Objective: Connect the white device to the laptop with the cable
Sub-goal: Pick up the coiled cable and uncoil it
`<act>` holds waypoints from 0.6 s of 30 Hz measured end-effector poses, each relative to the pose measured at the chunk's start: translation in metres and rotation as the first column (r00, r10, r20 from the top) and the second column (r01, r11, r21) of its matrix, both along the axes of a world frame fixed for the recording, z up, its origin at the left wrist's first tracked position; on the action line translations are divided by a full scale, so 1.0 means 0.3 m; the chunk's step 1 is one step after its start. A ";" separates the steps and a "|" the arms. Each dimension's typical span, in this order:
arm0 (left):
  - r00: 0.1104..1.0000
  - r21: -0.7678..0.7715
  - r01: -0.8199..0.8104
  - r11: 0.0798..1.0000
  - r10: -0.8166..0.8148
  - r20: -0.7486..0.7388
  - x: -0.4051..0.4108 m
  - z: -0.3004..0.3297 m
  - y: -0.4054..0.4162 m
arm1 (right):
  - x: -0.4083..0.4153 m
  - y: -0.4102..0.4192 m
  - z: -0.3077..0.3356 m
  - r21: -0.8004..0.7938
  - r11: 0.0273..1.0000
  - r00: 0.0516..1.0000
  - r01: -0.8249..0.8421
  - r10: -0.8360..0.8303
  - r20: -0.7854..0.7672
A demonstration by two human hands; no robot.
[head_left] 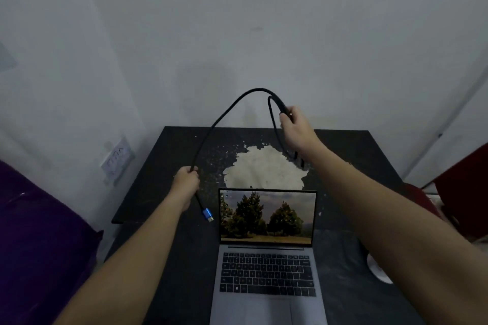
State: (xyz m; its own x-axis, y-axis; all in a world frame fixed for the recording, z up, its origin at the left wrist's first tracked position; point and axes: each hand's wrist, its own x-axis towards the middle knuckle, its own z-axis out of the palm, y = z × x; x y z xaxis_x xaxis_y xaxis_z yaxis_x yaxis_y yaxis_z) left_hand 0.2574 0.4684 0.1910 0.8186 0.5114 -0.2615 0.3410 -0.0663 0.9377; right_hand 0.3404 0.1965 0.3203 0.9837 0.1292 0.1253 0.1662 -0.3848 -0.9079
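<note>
Left hand (186, 182) fisted around black cable (224, 113) near its blue-sleeved plug (207, 215), which dangles just left of the laptop (266, 266) screen. Right hand (295, 126) raised higher, fingers closed on the cable's other stretch; cable arcs up between both hands, its far end hanging below the right wrist. Laptop open on dark desk (163, 219), screen lit with trees. White device (379, 269) at desk's right edge, partly hidden by right forearm. White patch (264, 169) behind laptop.

My laptop (266, 245) sits on the table (163, 258) at its near edge; the white device (379, 270) lies by the right edge, cable (224, 116) arching above.
</note>
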 end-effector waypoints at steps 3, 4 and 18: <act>0.999 0.034 -0.035 0.999 0.035 -0.023 0.085 -0.086 0.044 | 0.108 -0.002 -0.149 -0.171 0.985 0.998 -0.020 0.029 0.049; 0.998 0.041 -0.054 0.998 0.055 -0.025 0.099 -0.111 0.056 | 0.136 -0.004 -0.197 -0.224 0.974 0.998 -0.022 0.035 0.054; 0.969 -0.194 -0.219 0.956 0.189 -0.161 0.227 -0.439 0.197 | 0.348 0.081 -0.688 -0.756 0.636 0.986 -0.154 0.149 -0.075</act>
